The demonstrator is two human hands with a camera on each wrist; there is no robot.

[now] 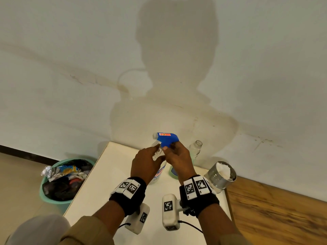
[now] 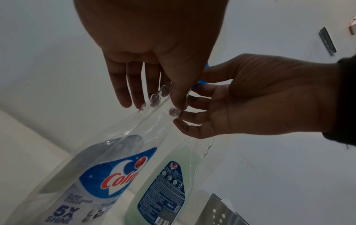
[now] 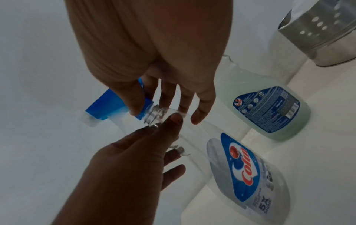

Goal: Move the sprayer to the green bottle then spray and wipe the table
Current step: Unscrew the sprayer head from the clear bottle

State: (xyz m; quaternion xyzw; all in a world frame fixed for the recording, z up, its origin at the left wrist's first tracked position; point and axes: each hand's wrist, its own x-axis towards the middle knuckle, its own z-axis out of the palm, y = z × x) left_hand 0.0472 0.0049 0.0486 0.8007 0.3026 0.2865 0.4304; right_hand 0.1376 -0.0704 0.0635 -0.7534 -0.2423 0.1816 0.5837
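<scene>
A blue sprayer [image 1: 166, 138] sits tilted at the top of a clear Colin bottle [image 3: 240, 167] on the white table [image 1: 106, 183]. The bottle's threaded neck [image 3: 154, 113] shows bare beside the sprayer's blue collar [image 3: 142, 109]. My right hand [image 1: 178, 156] grips the sprayer, thumb on the collar. My left hand [image 1: 146, 161] pinches the clear bottle's neck between thumb and fingers. The green bottle [image 3: 279, 115] stands just right of the clear one, its neck [image 3: 228, 58] open and uncapped. In the head view my right hand hides most of the green bottle [image 1: 173, 172].
A perforated metal tin [image 1: 221, 174] holding something white stands at the table's back right corner. A green bin [image 1: 65, 179] full of rubbish is on the floor left of the table. The wall rises right behind the table. A wooden surface [image 1: 274, 209] adjoins on the right.
</scene>
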